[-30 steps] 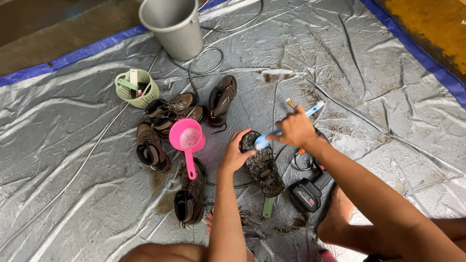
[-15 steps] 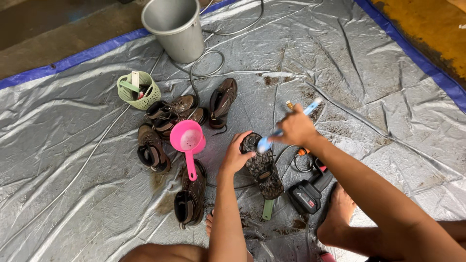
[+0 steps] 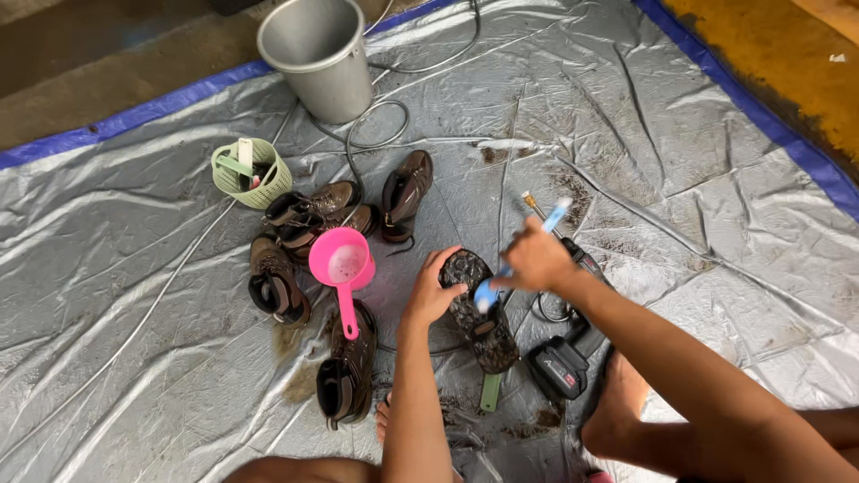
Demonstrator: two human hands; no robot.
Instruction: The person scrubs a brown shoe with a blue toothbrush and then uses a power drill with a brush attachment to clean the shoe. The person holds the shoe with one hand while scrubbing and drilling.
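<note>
My left hand (image 3: 433, 291) grips the toe end of a muddy shoe (image 3: 480, 317) turned sole up on the grey tarp (image 3: 134, 358). My right hand (image 3: 537, 261) is shut on a blue toothbrush (image 3: 519, 257), its head resting against the shoe's sole. Under the shoe pokes out a green brush handle (image 3: 489, 392).
Several brown boots (image 3: 295, 241) lie left of the shoe, one (image 3: 347, 376) with a pink ladle (image 3: 342, 266) on it. A grey metal bucket (image 3: 322, 58) and a green basket (image 3: 250, 172) stand at the back. A black power tool (image 3: 564, 362) with hose sits beside my right knee.
My right hand has moved the toothbrush down along the sole. My left hand keeps its hold on the shoe.
</note>
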